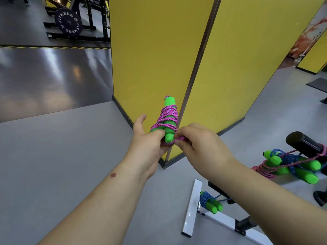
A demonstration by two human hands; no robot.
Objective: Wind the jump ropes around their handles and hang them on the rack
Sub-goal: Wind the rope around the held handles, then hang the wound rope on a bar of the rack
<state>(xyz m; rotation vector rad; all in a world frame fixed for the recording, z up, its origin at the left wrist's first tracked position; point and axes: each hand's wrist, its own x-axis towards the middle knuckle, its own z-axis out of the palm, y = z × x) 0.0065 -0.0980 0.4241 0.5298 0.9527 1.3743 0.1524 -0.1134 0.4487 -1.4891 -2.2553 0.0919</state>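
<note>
Left hand (150, 144) grips one pink-wound handle pair (169, 119), right hand (200, 142) pinches its rope end (179, 138); three wound bundles: two on the black bar (304, 144), one on the white frame (192, 206).

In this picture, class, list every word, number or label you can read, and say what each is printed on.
"FITNESS": printed twice in white around the dark round weight plate on the black rack, top left.
Small white characters between the two words on that plate: too blurred to read.
Small white label on the rack's base: unreadable.
</note>
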